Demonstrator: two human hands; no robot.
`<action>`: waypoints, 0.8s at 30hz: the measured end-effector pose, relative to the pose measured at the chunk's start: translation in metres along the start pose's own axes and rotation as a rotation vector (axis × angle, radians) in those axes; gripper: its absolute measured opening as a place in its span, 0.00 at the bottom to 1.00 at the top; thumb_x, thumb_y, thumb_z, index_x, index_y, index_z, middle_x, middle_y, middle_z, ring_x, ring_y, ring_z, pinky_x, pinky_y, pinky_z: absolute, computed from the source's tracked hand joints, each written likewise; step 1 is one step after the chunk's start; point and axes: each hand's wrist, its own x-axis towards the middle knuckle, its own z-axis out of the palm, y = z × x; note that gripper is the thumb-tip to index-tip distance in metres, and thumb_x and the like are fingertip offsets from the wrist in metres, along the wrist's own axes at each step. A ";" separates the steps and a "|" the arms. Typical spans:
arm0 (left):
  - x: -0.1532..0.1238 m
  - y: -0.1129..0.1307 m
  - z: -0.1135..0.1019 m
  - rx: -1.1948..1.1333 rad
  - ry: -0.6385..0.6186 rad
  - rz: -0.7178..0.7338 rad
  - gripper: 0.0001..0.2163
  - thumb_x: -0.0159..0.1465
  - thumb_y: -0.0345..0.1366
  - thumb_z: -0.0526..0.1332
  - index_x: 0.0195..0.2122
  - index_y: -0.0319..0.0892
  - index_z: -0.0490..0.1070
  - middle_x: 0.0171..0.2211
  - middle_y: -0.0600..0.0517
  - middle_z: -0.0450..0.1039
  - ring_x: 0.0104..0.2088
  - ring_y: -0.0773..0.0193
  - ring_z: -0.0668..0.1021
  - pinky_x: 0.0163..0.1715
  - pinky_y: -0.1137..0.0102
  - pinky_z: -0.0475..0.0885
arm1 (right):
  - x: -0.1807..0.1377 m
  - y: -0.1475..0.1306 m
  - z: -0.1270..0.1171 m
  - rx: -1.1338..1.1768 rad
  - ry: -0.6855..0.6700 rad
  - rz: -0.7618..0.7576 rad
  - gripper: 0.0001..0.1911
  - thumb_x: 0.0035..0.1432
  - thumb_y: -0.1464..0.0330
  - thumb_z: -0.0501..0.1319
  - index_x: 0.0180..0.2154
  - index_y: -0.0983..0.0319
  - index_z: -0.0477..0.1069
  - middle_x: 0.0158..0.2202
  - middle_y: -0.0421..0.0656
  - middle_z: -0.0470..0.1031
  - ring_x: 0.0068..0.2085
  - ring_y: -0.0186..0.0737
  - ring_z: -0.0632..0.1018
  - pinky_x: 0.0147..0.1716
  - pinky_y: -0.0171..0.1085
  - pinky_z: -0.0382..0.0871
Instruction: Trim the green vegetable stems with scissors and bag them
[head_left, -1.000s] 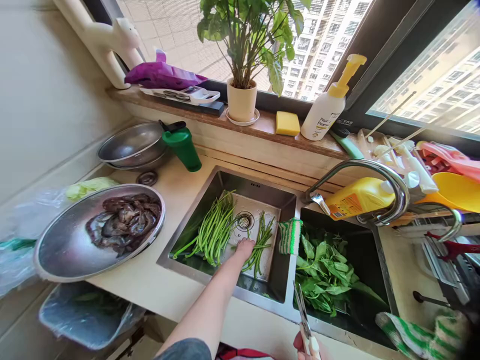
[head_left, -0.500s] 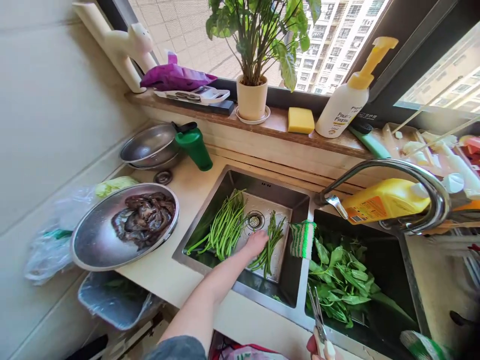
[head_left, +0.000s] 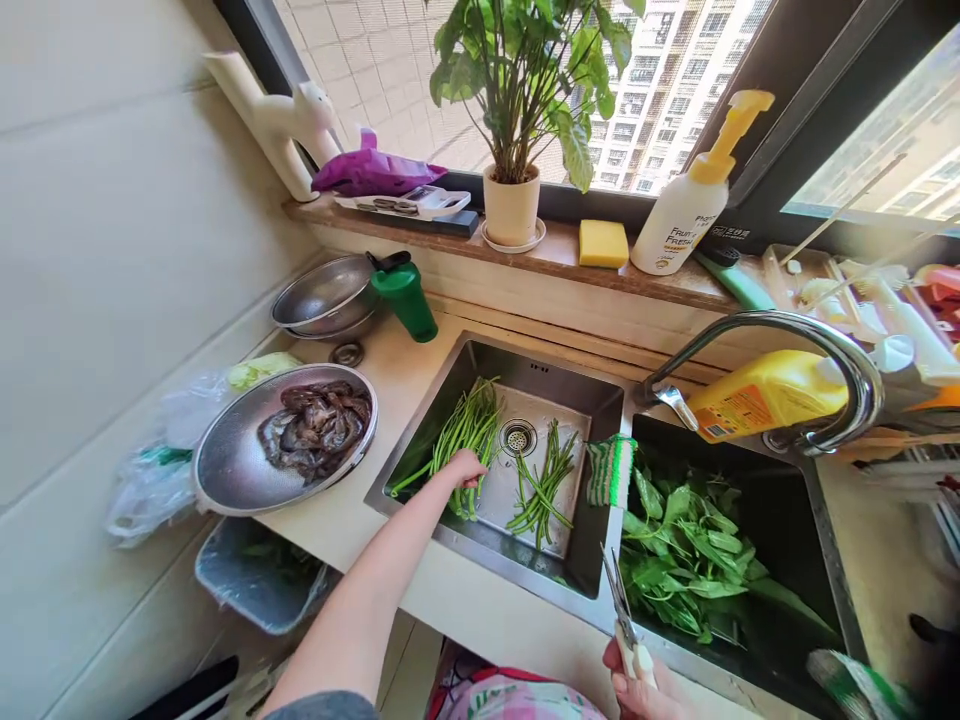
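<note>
My left hand reaches into the left sink basin, its fingers curled at the right edge of a large bundle of long green vegetable stems. The hand hides part of the bundle. To its right, a smaller pile of cut stems lies crisscrossed on the basin floor, beside the drain. At the front edge of the sink, my right hand is closed round the white handles of kitchen scissors. Their blades point up and away, slightly apart. Green leaves are heaped in the right basin.
A striped sponge cloth hangs over the divider. The faucet arches above the right basin, near a yellow bottle. On the left counter stands a metal colander holding dark shrimp; a lined bin is below.
My left hand has moved left, from the smaller pile to the large bundle. More stems now lie spread in the smaller pile. The scissors stay in my right hand, and the view has shifted slightly.
</note>
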 end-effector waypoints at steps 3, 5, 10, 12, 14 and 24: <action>-0.034 0.004 -0.011 -0.194 -0.051 0.083 0.09 0.57 0.40 0.63 0.27 0.41 0.65 0.17 0.56 0.68 0.22 0.65 0.76 0.25 0.72 0.71 | 0.002 0.000 0.002 -0.024 -0.063 -0.016 0.27 0.32 0.48 0.68 0.28 0.60 0.66 0.20 0.34 0.60 0.21 0.32 0.61 0.23 0.33 0.56; -0.065 -0.001 -0.016 -0.365 -0.042 0.169 0.10 0.58 0.42 0.62 0.31 0.41 0.64 0.21 0.56 0.70 0.23 0.69 0.76 0.26 0.74 0.71 | 0.003 -0.006 0.008 -0.063 -0.112 -0.030 0.25 0.34 0.49 0.67 0.28 0.60 0.66 0.21 0.34 0.60 0.22 0.32 0.62 0.24 0.33 0.57; -0.147 -0.037 -0.020 -1.029 0.111 0.411 0.18 0.50 0.43 0.69 0.36 0.41 0.64 0.25 0.55 0.72 0.24 0.69 0.76 0.24 0.76 0.72 | 0.008 -0.038 0.049 -0.220 -0.285 -0.034 0.18 0.38 0.57 0.64 0.30 0.61 0.66 0.24 0.37 0.63 0.26 0.34 0.65 0.26 0.34 0.59; -0.174 -0.062 -0.023 -1.150 0.233 0.413 0.18 0.50 0.42 0.70 0.35 0.41 0.64 0.25 0.55 0.73 0.25 0.69 0.77 0.25 0.76 0.72 | 0.012 -0.049 0.078 -0.324 -0.364 -0.028 0.14 0.38 0.60 0.63 0.29 0.60 0.66 0.24 0.37 0.63 0.26 0.35 0.65 0.26 0.34 0.59; -0.196 -0.091 -0.028 -1.241 0.346 0.398 0.18 0.49 0.41 0.71 0.34 0.40 0.66 0.26 0.55 0.74 0.26 0.69 0.77 0.27 0.76 0.73 | 0.017 -0.054 0.112 -0.436 -0.436 -0.032 0.12 0.39 0.62 0.62 0.27 0.60 0.65 0.24 0.37 0.64 0.25 0.35 0.64 0.25 0.34 0.58; -0.260 -0.239 -0.071 -1.450 0.646 0.385 0.16 0.48 0.37 0.72 0.34 0.38 0.69 0.26 0.52 0.76 0.28 0.67 0.79 0.30 0.75 0.73 | 0.060 -0.008 0.307 -0.687 -0.681 -0.032 0.11 0.40 0.62 0.60 0.24 0.60 0.60 0.18 0.35 0.63 0.20 0.31 0.61 0.20 0.34 0.50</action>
